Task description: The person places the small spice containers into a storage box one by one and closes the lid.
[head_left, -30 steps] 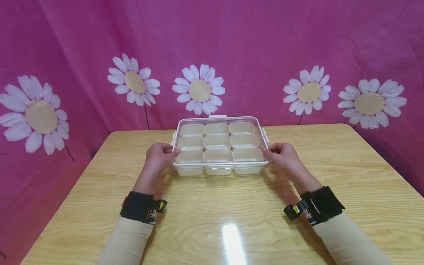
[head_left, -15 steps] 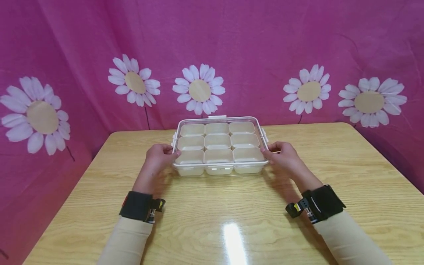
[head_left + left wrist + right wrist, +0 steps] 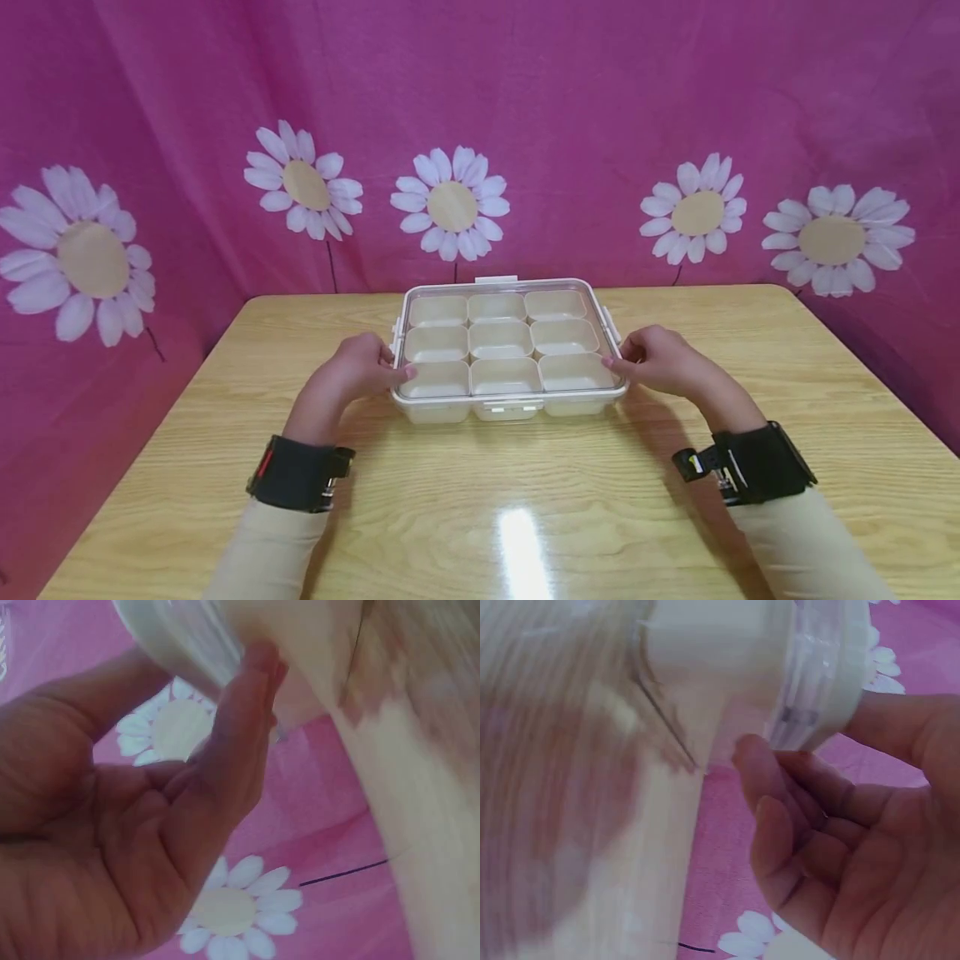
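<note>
A clear plastic storage box (image 3: 450,400) with a white-rimmed lid is in the middle of the head view, toward the table's far side. Through the lid show several pale, rounded-corner cups (image 3: 501,377) in rows. My left hand (image 3: 362,367) grips the box's left side, its thumb over the lid's edge and the fingers under the side. On the opposite side my right hand (image 3: 663,362) holds the box the same way, thumb on the rim. In the wrist views, the left hand (image 3: 150,795) and right hand (image 3: 840,832) have curled fingers at the box's underside.
The wooden table (image 3: 480,483) reflects a bright light near its front. Behind it hangs a magenta curtain (image 3: 570,100) printed with white daisies. Black wrist straps (image 3: 296,472) with small cameras sit on both forearms over beige sleeves.
The storage box has come nearer to me and slightly right, with both hands moving along on its sides. During the earlier half second it stayed almost still.
</note>
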Demonstrator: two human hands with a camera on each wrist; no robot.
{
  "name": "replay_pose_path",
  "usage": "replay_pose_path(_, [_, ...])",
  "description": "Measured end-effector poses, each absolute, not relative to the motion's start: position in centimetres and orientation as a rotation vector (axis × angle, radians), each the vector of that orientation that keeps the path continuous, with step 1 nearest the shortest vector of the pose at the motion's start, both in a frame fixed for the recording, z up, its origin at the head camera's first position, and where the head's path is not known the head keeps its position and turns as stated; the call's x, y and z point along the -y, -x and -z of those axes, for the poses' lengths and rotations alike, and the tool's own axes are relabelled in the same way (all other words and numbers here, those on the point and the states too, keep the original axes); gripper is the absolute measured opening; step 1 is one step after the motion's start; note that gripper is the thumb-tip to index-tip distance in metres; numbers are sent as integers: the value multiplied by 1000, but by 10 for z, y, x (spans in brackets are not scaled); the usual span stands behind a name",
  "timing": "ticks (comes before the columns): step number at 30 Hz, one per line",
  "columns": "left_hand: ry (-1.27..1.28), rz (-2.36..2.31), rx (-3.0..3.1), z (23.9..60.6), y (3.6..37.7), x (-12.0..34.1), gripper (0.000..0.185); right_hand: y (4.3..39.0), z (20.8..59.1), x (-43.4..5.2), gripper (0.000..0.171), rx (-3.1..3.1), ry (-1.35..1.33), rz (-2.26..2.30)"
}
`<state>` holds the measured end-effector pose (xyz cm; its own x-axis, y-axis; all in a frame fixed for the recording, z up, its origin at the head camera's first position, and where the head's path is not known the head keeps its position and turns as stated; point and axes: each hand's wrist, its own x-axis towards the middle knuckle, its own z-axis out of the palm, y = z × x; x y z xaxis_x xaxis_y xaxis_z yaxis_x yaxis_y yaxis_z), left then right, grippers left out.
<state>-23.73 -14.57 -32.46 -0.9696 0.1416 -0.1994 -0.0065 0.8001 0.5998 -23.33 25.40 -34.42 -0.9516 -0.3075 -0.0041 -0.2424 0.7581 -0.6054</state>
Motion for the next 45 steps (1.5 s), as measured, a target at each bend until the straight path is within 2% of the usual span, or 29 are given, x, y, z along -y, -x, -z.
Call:
replay_pose_path(6, [-101,-684,-2916,314,224,131,36,226,336,-257,30,-2787,440,878])
replay_pose_path(11, [-392,-560,-3025,315,218,113,51,221,333,-251,36,-2922,454,758])
replay_pose_path(16, [-477,-611,-2928,326,217,103,61,219,331,-242,57,-3086,619,574])
replay_pose_path(20, [-469,-610,-2929,329,217,101,63,219,330,-242,65,-2984,662,591])
replay_pose_path(31, [-521,-553,-2955,329,220,105,62,222,332,-251,68,-2864,639,624])
replay_pose_path(36, [-562,-547,-2947,328,222,107,61,229,337,-253,54,-2901,716,821])
replay_pose_path(40, [-579,-562,-2931,328,224,108,62,234,345,-249,46,-2893,584,1013])
replay_pose_path(45, [-558,-577,-2918,327,223,107,62,238,349,-246,48,-2867,446,1078])
